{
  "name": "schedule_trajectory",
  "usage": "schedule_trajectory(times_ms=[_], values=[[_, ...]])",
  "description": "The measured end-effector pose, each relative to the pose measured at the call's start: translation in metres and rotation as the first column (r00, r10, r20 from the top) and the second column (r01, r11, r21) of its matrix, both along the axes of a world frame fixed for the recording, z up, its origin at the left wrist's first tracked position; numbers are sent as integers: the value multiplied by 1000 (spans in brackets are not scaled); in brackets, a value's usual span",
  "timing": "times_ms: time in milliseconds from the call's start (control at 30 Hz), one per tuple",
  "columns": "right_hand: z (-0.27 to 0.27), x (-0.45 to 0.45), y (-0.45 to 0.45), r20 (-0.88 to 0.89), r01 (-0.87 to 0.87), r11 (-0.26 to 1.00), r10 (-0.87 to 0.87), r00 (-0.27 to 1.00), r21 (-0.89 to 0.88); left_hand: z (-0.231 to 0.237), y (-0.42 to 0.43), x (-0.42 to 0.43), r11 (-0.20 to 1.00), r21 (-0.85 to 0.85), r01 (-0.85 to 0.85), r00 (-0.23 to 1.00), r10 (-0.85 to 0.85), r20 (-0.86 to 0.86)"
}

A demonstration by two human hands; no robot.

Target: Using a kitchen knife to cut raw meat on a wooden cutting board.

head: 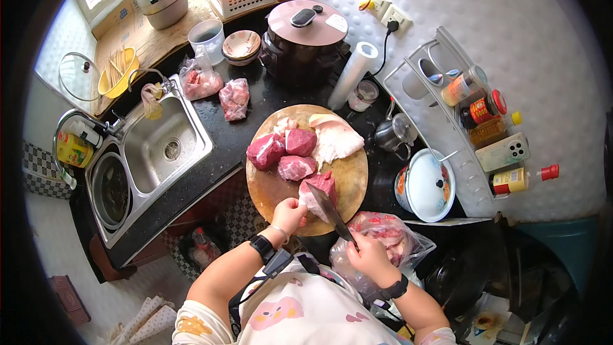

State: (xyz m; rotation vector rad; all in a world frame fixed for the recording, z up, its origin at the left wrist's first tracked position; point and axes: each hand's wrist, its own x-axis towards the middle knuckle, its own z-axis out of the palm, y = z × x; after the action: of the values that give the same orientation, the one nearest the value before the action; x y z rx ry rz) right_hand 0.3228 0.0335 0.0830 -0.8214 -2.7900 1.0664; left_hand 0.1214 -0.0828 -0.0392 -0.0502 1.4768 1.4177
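Observation:
A round wooden cutting board point(287, 206) lies before me on the black counter. With my left hand point(289, 219) I pinch the near-left edge of a piece of red meat point(311, 191) with a pale layer. My right hand point(371, 256) grips the handle of a kitchen knife point(330, 208), whose blade lies against that piece. Farther up the board sit several chunks of red meat point(297, 167). A pale slab of fat or skin point(337, 139) rests at the board's upper right. Whether the blade has entered the meat is hard to tell.
Beside my right hand is a plastic bag of meat point(392, 239). Two smaller bagged portions point(234, 99) lie beyond the board. A double sink point(163, 139) is at left, a large cooker point(301, 43) behind. At right stand an enamel pot point(426, 187) and a condiment rack point(445, 120).

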Motion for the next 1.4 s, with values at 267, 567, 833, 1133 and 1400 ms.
schedule_trajectory(times_ms=[267, 567, 833, 1133, 1400], values=[[-5, 0, 1, -64, 63, 997, -60, 996, 45, 23, -7, 13, 995, -75, 64, 818, -96, -568], [-6, 16, 1, -41, 171, 985, -170, 985, 22, 25, 26, 24, 990, -58, 130, 465, -112, -878], [-12, 43, 22, -110, 284, 959, -281, 954, 15, 37, 57, 21, 971, -95, 220, 119, -123, -985], [-13, 48, 47, -175, 278, 960, -269, 947, 24, 47, 99, 31, 780, -510, 363, -42, -533, -845], [-30, 53, 32, -109, 254, 945, -280, 954, -206, 32, 73, 29, 888, -364, 282, 89, -402, -911]])
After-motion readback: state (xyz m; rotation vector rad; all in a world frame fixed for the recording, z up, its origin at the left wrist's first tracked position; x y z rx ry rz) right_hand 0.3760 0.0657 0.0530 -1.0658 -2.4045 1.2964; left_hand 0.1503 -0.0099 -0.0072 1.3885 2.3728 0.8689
